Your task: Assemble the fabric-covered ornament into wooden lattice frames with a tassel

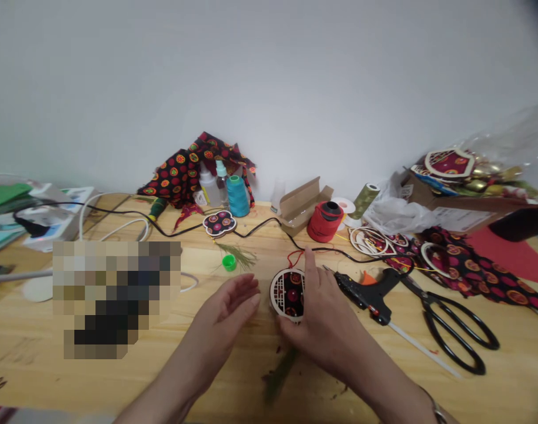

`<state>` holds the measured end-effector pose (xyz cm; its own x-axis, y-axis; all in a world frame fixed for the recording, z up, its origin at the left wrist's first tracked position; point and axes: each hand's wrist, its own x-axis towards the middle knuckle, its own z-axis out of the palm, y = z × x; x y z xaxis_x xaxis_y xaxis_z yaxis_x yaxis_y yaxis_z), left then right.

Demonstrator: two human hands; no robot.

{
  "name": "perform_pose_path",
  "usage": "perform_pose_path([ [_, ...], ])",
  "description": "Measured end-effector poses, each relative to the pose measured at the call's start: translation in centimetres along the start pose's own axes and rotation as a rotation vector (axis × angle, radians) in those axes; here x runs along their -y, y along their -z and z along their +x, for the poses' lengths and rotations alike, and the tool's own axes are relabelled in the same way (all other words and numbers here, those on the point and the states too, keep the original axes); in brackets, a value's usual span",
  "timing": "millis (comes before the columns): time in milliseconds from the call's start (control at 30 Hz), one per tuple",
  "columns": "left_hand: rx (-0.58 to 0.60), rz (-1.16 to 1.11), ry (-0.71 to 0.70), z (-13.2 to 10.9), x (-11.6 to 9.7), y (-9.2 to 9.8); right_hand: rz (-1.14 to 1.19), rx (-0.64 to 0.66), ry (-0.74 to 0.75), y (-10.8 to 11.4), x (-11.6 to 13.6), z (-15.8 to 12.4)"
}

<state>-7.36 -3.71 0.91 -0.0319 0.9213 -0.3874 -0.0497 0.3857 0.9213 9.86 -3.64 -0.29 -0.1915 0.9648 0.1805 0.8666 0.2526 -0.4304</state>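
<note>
A round wooden-framed ornament (291, 292) with dark floral fabric and a lattice on its left side is gripped at its right and lower edges by my right hand (324, 315). A red cord loop (294, 257) extends from its top. My left hand (234, 306) is just left of the ornament, apart from it, its fingers loosely curved with nothing visible in them. Below the ornament lies a blurred green tassel (280, 374), partly under my right hand.
A black glue gun (370, 292) and black-handled scissors (454, 330) lie to the right. Behind are a red thread cone (324, 222), a teal spool (238, 197), an open cardboard box (302, 203), a small green cap (229, 262) and a flower-shaped ornament (219, 224). A black cable crosses the table.
</note>
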Motion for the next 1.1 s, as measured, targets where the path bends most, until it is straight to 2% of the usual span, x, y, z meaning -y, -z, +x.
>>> perform_pose_path([
  [67, 0.077, -0.101, 0.055, 0.0, 0.0, -0.4, 0.024, -0.040, 0.025, 0.5, 0.0, -0.3],
  [200, 0.419, -0.296, 0.195, 0.1, -0.2, -1.7, 0.027, -0.095, 0.111, 1.2, 0.1, -0.9],
  [267, 0.468, -0.351, 0.203, 0.3, -0.2, -2.5, 0.016, -0.099, 0.142, 1.3, 0.1, -1.1],
  [433, 0.406, -0.348, 0.171, 1.4, -0.4, -3.8, 0.034, -0.120, 0.123, 2.5, -0.9, -1.4],
  [567, 0.340, -0.314, 0.124, 2.5, -1.4, -3.6, -0.077, -0.261, 0.135, 5.1, -5.1, -1.7],
  [600, 0.324, -0.304, 0.114, 2.6, -1.7, -3.4, -0.125, -0.242, 0.138, 5.6, -6.7, -1.9],
  [700, 0.294, -0.292, 0.118, 2.7, -2.0, -2.8, -0.168, -0.066, 0.204, 6.6, -11.5, -2.6],
  [800, 0.279, -0.312, 0.138, 2.4, -1.8, -2.4, -0.173, 0.043, 0.241, 6.6, -14.3, -3.1],
  [867, 0.278, -0.326, 0.146, 2.3, -1.5, -2.3, -0.155, 0.102, 0.244, 6.7, -14.5, -2.8],
  [1100, 0.273, -0.353, 0.161, 1.9, -0.9, -2.6, -0.135, 0.208, 0.307, 8.2, -12.5, -0.1],
])
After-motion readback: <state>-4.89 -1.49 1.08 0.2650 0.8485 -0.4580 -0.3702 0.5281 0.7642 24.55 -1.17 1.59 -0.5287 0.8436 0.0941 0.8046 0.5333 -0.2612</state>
